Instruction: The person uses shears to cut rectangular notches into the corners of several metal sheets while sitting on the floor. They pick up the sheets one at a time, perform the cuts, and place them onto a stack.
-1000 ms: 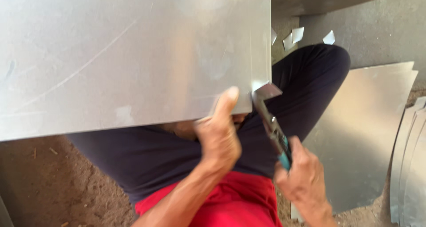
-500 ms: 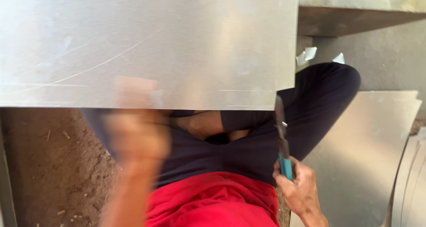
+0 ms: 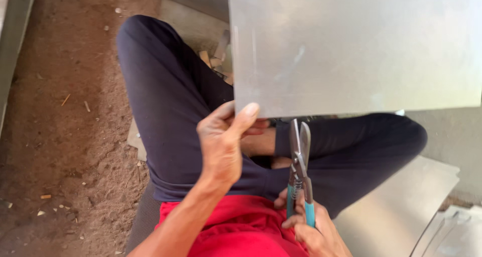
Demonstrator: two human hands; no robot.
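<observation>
Sheet metal (image 3: 351, 46), a large grey panel, fills the upper right of the view, held tilted above the person's crossed legs in dark trousers (image 3: 170, 101), its lower edge running just over the knees. More metal sheets (image 3: 401, 212) lie on the dirt floor (image 3: 60, 126) at the lower right. The left hand (image 3: 223, 141) grasps the panel's lower left corner, thumb on the near face. The right hand (image 3: 309, 227) is clenched on teal-handled tin snips (image 3: 299, 171), blades pointing up, tips just below the panel's lower edge.
</observation>
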